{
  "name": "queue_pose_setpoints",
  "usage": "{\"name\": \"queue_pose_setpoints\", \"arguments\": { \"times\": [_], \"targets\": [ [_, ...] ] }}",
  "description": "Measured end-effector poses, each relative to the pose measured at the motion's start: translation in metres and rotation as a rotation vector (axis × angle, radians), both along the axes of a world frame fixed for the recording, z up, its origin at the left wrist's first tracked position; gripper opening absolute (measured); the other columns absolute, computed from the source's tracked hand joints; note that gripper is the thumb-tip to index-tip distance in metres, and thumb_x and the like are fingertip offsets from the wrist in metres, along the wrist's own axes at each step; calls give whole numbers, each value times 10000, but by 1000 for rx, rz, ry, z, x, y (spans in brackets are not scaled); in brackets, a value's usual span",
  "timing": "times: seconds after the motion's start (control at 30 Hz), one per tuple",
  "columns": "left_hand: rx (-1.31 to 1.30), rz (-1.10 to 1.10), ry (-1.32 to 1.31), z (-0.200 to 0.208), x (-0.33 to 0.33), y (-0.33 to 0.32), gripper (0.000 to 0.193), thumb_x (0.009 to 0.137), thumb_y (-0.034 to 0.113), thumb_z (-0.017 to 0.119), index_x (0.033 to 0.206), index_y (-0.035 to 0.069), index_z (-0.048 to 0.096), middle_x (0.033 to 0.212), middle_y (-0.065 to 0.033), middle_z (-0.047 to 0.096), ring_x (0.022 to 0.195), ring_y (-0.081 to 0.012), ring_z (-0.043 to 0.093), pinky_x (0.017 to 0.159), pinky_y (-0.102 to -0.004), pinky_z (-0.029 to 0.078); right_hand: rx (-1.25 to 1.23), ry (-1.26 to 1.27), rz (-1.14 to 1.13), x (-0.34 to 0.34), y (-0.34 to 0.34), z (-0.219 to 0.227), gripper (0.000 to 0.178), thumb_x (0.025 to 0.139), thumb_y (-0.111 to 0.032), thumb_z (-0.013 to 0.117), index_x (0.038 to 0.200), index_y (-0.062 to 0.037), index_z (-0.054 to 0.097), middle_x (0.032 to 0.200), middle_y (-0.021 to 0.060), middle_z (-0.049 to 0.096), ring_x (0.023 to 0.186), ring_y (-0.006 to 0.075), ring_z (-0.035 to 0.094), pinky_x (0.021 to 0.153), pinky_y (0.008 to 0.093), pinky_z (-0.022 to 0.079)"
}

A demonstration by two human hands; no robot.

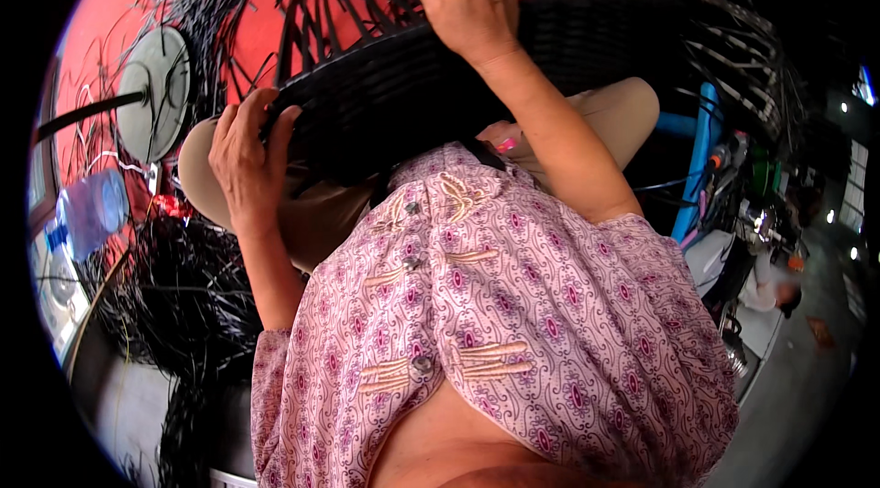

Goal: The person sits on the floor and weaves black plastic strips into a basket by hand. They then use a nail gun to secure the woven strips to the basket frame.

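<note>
Across my lap lies a black woven panel (pixel 385 89) of flat strips, dark and partly in shadow; its full shape is hidden. Loose strip ends (pixel 335 7) fan out beyond its far edge. At the panel's left end my left hand (pixel 247 144) is bent round the edge, thumb on the near side and fingers on the other. My right hand (pixel 469 11) is closed over the far edge, right of the middle, thumb pointing left. Whether a single strip is pinched in its fingers cannot be made out.
A red floor (pixel 257 39) spreads beyond the panel. Left are a round grey base (pixel 156 94), a clear blue-tinted bottle (pixel 96 208) and a heap of black strips (pixel 174 291). Toward the right stand a blue bar (pixel 701 158) and cluttered small items; a person (pixel 770 291) is farther off.
</note>
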State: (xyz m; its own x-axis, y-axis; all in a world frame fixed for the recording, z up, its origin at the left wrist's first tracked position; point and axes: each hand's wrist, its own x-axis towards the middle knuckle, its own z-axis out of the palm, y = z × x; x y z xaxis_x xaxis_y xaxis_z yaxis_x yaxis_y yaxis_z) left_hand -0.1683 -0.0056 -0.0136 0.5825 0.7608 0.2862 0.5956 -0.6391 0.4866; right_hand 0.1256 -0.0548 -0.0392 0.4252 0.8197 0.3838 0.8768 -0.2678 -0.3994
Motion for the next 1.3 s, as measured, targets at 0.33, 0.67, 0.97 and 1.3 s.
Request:
{"name": "queue_pose_setpoints", "arguments": {
  "times": [0.33,0.67,0.97,1.3],
  "targets": [
    [197,-217,84,13,1,11,363,904,145,739,1248,90,639,841,-83,639,731,-272,575,676,-397,447,-24,8,-15,1,0,0,322,869,-363,706,760,-60,715,819,140,718,787,338,702,747,467,556],
    [-1140,-92,-724,-25,-14,24,241,911,-9,665,1125,63,580,973,80,530,825,5,434,727,-154,309,-68,62,-42,-5,-1,9,355,889,-422,705,772,-90,744,759,100,701,721,298,692,673,417,545],
    [-1317,-70,-829,-30,-16,33,219,882,9,689,1022,67,530,710,112,389,577,5,292,539,-177,221,-28,107,-7,1,-2,5,444,850,-518,715,802,-77,720,857,118,705,806,309,693,749,436,546],
    [-1277,-37,-779,-38,-23,37,210,914,32,670,1022,78,496,740,84,389,587,-12,323,535,-182,231,232,-385,98,118,-52,-4,753,888,-752,492,1275,-118,617,1122,53,668,1168,233,584,1019,454,353]
  ]
}}
